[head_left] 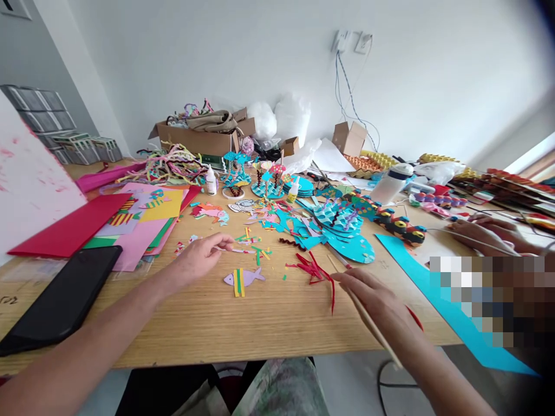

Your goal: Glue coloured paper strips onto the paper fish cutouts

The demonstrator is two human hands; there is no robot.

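Observation:
A lilac paper fish (251, 278) with yellow and green strips across its body lies flat before me on the wooden table. Just up and left of it, my left hand (203, 254) is closed in a pinch on a thin pale strip (236, 250), beside small green and yellow paper scraps (260, 254). To the right, my right hand (377, 297) curls over a slim wooden stick (368, 323), which slants down under the palm. Red paper strips (314, 268) bunch at its fingertips; one red end shows past the wrist side.
A black phone (65, 294) and coloured paper sheets (134, 254) lie left. Glue bottles (211, 180), blue cut-outs (347, 240) and a cardboard box (195, 138) stand behind. At right, another person's hands (485, 234) work beyond a blue sheet (433, 289).

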